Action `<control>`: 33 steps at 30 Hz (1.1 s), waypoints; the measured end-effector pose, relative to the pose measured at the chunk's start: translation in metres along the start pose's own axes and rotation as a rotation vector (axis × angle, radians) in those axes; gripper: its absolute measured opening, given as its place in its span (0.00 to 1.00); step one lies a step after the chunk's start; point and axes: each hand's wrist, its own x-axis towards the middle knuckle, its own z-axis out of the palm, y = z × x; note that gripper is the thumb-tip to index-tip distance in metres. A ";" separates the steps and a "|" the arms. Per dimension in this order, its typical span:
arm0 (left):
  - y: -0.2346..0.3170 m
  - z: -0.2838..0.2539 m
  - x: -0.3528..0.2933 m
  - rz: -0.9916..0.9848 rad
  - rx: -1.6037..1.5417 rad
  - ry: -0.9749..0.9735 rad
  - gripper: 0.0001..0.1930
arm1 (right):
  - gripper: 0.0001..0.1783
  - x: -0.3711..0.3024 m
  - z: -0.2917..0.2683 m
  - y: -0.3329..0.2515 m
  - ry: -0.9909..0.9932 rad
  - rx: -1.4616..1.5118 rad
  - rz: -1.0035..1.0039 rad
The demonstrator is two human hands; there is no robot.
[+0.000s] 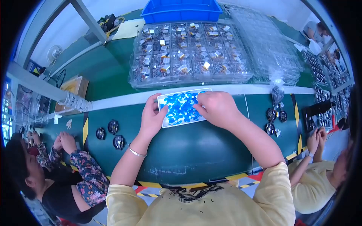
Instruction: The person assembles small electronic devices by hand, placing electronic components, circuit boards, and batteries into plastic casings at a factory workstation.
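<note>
Round black parts point(118, 142) on a green bench point(203, 148) (scuffed near the front)

No words, labels, numbers or signs could be read, either on the white tray point(184, 124) or on anything around it.

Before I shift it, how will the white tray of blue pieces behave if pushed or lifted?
The white tray looks thin-walled, so probably light. Being shallow and broad, it should slide rather than tip. The blue pieces look loose, so tilting may spill them.
</note>
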 end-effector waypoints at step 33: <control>0.081 0.017 0.312 0.861 1.323 -0.128 0.25 | 0.12 0.283 0.010 0.178 0.432 -0.018 -0.125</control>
